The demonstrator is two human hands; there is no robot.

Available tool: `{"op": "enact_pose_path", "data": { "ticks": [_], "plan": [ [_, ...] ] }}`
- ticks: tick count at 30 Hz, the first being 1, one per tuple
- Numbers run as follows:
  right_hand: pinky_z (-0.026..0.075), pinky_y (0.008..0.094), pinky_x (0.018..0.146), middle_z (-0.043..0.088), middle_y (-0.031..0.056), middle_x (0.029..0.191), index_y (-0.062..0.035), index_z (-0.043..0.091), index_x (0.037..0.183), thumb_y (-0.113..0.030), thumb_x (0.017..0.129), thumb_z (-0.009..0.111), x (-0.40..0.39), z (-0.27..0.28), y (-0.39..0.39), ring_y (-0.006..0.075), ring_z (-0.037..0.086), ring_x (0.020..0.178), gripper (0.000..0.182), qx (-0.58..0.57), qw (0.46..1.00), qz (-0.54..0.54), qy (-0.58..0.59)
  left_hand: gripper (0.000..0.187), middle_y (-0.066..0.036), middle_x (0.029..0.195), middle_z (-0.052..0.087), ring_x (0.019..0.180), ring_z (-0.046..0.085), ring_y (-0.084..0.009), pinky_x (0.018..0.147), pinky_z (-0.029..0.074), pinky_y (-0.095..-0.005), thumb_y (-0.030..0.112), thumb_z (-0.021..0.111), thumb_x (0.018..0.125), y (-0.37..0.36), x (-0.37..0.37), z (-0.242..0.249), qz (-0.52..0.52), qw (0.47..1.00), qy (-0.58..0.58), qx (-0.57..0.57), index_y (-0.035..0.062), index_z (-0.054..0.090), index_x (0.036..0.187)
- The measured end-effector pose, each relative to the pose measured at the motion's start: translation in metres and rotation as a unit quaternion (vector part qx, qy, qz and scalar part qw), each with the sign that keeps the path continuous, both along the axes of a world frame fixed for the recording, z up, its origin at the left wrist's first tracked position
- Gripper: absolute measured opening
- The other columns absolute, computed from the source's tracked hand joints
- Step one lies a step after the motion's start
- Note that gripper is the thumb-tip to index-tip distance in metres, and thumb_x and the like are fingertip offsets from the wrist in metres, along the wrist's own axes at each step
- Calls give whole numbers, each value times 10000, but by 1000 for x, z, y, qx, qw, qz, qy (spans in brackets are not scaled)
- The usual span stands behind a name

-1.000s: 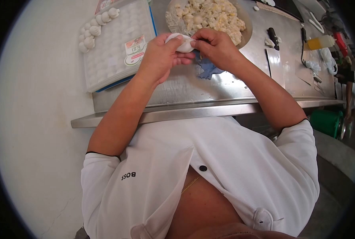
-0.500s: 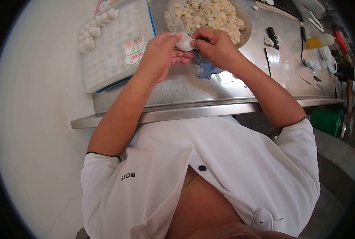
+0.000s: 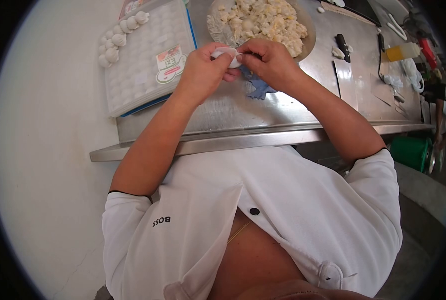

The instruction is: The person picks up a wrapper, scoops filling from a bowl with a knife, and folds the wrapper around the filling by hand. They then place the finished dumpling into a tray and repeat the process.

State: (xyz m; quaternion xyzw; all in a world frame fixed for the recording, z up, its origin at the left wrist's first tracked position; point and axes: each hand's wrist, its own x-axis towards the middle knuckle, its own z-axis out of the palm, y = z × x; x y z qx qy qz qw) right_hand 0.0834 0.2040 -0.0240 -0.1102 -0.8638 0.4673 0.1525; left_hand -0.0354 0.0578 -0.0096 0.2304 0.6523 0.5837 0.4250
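A small white dumpling [image 3: 225,52] is between my two hands, in front of a round metal bowl [image 3: 310,37]. My left hand [image 3: 208,65] cups it from below and the side, thumb against the dough. With thumb and forefinger, my right hand [image 3: 263,56] pinches its right edge. Chunky pale filling [image 3: 268,22] with yellow bits fills the bowl. Left of my hands, pleated white dumplings [image 3: 111,54] line the far left edge of a translucent lidded tray [image 3: 138,75]. What the dumpling contains is hidden by the dough and fingers.
Under my hands lies a blue cloth [image 3: 260,89] on the steel table [image 3: 213,112]. To the right are a black-handled cleaver [image 3: 345,82], a squeeze bottle of yellow liquid [image 3: 402,52] and small utensils. A pale wall [image 3: 43,125] borders the left side.
My left fingers have curled in around the dough, which now looks smaller and more folded. My right hand has shifted slightly left and down, still pinching the edge.
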Motion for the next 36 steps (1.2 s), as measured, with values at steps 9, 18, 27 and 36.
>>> {"op": "enact_pose_path", "data": {
  "ticks": [9, 18, 27, 36],
  "plan": [
    [494, 358, 712, 641, 141, 839, -8, 665, 972, -126, 867, 620, 3, 9, -7, 269, 626, 776, 164, 37, 999, 0, -8, 296, -113, 936, 673, 767, 707, -190, 603, 550, -244, 155, 622, 939, -1, 0, -3, -9, 999, 31, -28, -47, 576, 1151],
    [491, 349, 716, 633, 121, 864, -9, 660, 995, -98, 876, 634, 0, 3, 2, 238, 628, 789, 151, 44, 999, 6, -4, 249, -85, 885, 666, 749, 700, -166, 589, 538, -234, 156, 619, 941, 1, 4, -4, 26, 998, 21, 61, -35, 609, 1101],
    [499, 354, 712, 633, 132, 864, -15, 656, 990, -93, 877, 622, 2, 5, -5, 268, 632, 786, 142, 72, 997, 3, 3, 268, -80, 885, 672, 736, 694, -156, 577, 527, -230, 159, 616, 943, -2, 0, -1, -27, 999, 45, -13, -39, 612, 1124],
    [504, 422, 716, 653, 173, 844, -20, 669, 923, -139, 842, 594, 1, 6, -2, 362, 636, 808, 162, 102, 994, -4, 28, 252, -66, 929, 666, 767, 690, -150, 586, 518, -225, 147, 602, 948, 0, 3, -5, -13, 998, 54, 24, -35, 610, 1122]
  ]
}}
